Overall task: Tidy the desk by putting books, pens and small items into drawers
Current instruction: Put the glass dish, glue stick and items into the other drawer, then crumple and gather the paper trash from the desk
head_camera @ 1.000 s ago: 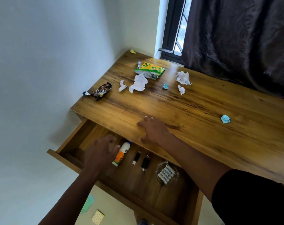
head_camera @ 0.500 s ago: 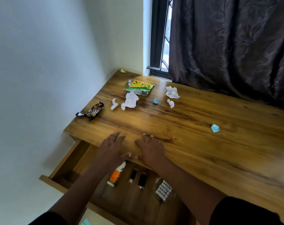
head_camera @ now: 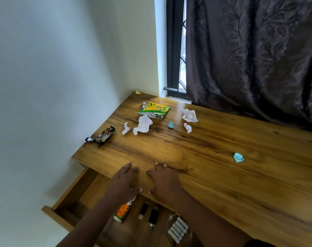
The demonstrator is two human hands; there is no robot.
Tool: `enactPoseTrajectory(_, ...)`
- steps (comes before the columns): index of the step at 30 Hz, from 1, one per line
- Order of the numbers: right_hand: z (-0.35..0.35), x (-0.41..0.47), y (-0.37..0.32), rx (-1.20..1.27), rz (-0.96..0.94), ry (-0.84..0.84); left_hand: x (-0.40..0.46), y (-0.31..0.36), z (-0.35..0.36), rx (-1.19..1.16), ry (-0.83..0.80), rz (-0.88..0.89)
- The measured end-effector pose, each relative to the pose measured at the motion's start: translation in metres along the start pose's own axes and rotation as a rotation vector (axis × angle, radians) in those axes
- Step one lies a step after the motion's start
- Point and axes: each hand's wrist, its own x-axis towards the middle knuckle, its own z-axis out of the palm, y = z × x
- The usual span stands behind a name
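Note:
My left hand [head_camera: 124,182] and my right hand [head_camera: 165,180] lie flat, side by side, on the front edge of the wooden desk [head_camera: 223,166], fingers straight, holding nothing. Below them the drawer [head_camera: 71,196] stands pulled out. In it lie an orange-and-white tube [head_camera: 123,212], two small black items [head_camera: 149,213] and a clear case of white batteries [head_camera: 178,229]. Farther back on the desk sit a brown snack wrapper [head_camera: 104,135], a green-yellow packet [head_camera: 156,110], white crumpled papers [head_camera: 142,124] and blue paper scraps [head_camera: 238,157].
A white wall runs along the desk's left side. A window frame [head_camera: 174,50] and a dark curtain [head_camera: 249,56] stand behind the desk. More crumpled paper [head_camera: 189,114] and a small yellow scrap [head_camera: 137,92] lie near the back.
My left hand rose out of the drawer and came to rest flat on the desk edge beside my right hand. The camera tilted up, showing more window and curtain.

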Motion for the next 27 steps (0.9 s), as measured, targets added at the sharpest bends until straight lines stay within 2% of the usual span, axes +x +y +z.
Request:
enactPoseTrajectory(10,-0.006,-0.004,0.002,-0.017,-0.027,0.005,-0.007,0.012,-0.003,0.07,-0.001,-0.018)
enactPoseTrajectory(19,-0.022,0.003,-0.001,-0.078,-0.052,0.008,-0.007,0.008,0.004,0.08,0.153,-0.017)
enactPoseTrajectory(24,-0.049,0.036,0.001,0.008,0.017,0.065,0.016,0.003,-0.017,0.112,0.225,0.004)
enactPoseTrajectory(27,-0.068,0.067,0.0,0.066,0.052,0.178,0.04,-0.001,-0.031,0.059,0.23,-0.014)
